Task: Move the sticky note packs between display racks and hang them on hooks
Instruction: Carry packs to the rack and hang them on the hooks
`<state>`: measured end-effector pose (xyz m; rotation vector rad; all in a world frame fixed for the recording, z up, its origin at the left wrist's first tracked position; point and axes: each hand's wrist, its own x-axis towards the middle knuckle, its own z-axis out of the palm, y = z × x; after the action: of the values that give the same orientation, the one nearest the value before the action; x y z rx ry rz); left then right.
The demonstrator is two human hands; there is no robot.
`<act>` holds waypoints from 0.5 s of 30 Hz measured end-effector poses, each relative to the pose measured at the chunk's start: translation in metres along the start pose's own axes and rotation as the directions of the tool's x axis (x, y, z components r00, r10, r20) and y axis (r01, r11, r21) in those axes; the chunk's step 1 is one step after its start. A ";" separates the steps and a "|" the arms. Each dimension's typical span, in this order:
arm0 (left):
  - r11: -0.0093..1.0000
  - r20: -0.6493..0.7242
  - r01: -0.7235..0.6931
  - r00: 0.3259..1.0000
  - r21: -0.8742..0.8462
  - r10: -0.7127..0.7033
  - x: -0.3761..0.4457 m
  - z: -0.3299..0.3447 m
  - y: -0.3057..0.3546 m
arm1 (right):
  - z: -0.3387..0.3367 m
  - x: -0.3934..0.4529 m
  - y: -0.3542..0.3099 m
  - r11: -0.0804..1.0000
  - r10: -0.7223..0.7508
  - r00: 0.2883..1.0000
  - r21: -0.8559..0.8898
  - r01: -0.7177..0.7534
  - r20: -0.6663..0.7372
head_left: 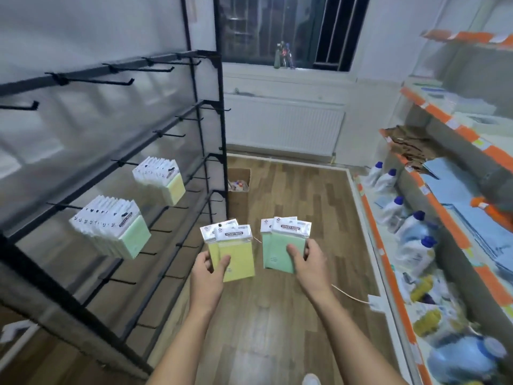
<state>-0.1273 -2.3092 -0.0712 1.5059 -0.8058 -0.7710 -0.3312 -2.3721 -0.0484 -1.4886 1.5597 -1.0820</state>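
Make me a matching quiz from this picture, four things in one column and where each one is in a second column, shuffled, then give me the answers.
Things:
1. yellow sticky note packs
2. green sticky note packs
3. white bottles with blue caps
4. cardboard box

Places:
A. on the floor beside the end of the black rack
B. held in the left hand
C. on the orange-edged shelves
D. held in the right hand

Pairs: 1-B, 2-D, 3-C, 4-A
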 end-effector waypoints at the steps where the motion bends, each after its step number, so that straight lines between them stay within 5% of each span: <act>1: 1.000 -0.036 0.013 0.999 -0.012 -0.013 0.014 0.002 -0.002 | 0.010 0.021 -0.004 0.999 -0.030 0.999 0.011 0.030 0.042; 6: 0.989 -0.263 0.085 0.958 -0.119 -0.113 0.060 0.019 -0.001 | 0.064 0.105 -0.018 0.987 -0.154 0.918 0.099 0.127 0.364; 15: 0.970 -0.586 0.068 0.786 -0.232 -0.195 0.056 0.020 0.006 | 0.139 0.136 -0.042 0.949 -0.315 0.523 0.267 0.168 0.792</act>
<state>-0.1143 -2.3675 -0.0678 1.5088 -0.1293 -0.4011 -0.1988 -2.5197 -0.0578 -1.7603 0.5729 -0.4477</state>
